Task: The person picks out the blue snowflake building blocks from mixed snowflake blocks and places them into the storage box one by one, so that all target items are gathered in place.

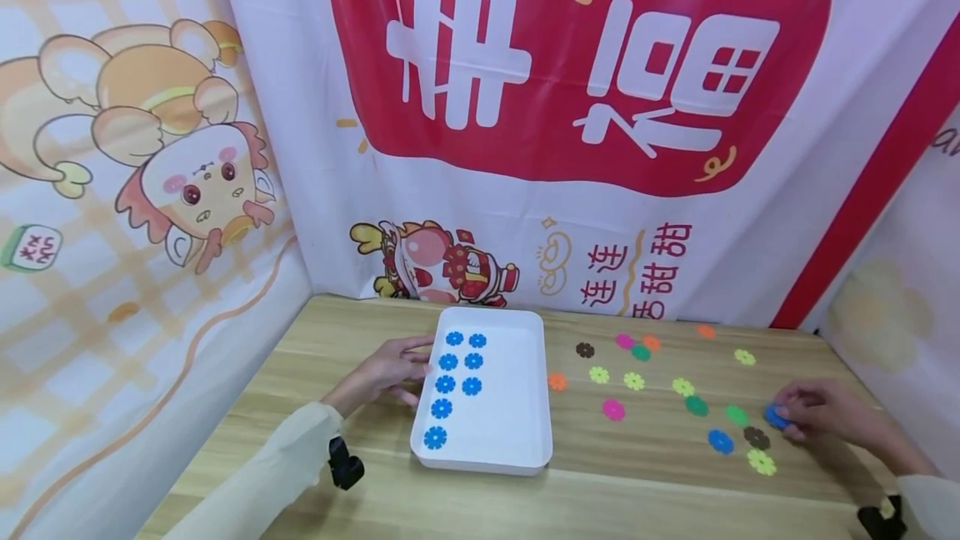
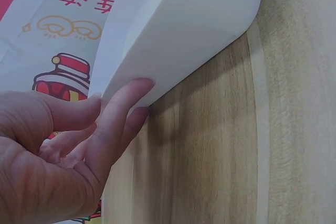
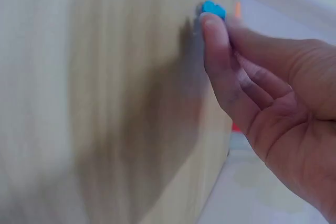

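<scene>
A white tray (image 1: 510,432) lies on the table, with several blue snowflake discs (image 1: 445,384) in two columns along its left side. My left hand (image 1: 393,367) is at the tray's left side. In the left wrist view, fairly straight fingers (image 2: 113,121) touch the tray's outer wall (image 2: 194,19). At the far right my right hand (image 1: 825,411) pinches a blue snowflake disc (image 1: 777,416) between thumb and fingertips. The right wrist view shows the same blue disc (image 3: 213,9) at the fingertips, close over the wood. Another blue disc (image 1: 721,441) lies left of that hand.
Loose discs are scattered right of the tray, among them a brown disc (image 1: 757,437), a pink disc (image 1: 613,410), a dark green disc (image 1: 696,405), a yellow disc (image 1: 762,462) and an orange disc (image 1: 557,382). A printed cloth (image 1: 570,215) hangs behind the table (image 1: 645,507).
</scene>
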`<state>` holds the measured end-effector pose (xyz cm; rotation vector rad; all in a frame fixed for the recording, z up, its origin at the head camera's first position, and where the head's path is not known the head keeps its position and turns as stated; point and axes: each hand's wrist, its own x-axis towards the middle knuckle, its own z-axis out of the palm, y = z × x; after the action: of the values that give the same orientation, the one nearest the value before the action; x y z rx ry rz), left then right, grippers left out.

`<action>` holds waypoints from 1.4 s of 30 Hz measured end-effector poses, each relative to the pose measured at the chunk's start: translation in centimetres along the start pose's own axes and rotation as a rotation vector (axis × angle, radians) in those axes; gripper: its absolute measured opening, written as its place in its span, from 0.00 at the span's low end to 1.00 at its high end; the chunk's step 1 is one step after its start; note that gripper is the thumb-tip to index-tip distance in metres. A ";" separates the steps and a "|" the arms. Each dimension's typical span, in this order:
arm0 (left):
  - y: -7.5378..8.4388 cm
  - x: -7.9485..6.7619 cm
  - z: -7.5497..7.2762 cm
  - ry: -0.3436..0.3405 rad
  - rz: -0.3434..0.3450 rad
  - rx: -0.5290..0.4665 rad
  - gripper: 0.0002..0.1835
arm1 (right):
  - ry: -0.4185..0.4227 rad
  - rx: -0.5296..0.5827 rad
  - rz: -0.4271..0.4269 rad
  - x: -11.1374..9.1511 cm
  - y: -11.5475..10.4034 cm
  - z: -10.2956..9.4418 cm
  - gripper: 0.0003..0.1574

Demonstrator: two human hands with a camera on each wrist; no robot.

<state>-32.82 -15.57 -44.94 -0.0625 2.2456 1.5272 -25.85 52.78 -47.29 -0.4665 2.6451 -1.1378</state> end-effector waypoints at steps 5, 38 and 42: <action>0.0 0.0 -0.2 -0.019 0.000 -0.018 0.33 | 0.071 -0.063 0.082 1.5 -4.0 0.7 0.18; 0.1 0.2 0.0 -0.005 -0.028 -0.059 0.34 | -0.127 0.503 0.123 16.4 -22.8 14.6 0.15; 0.1 0.2 -0.1 -0.002 -0.029 -0.054 0.34 | -0.122 0.491 0.169 17.5 -23.8 16.1 0.13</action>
<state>-33.10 -15.58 -44.89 -0.1088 2.1922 1.5719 -32.06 20.13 -42.03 -0.2035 2.1470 -1.5751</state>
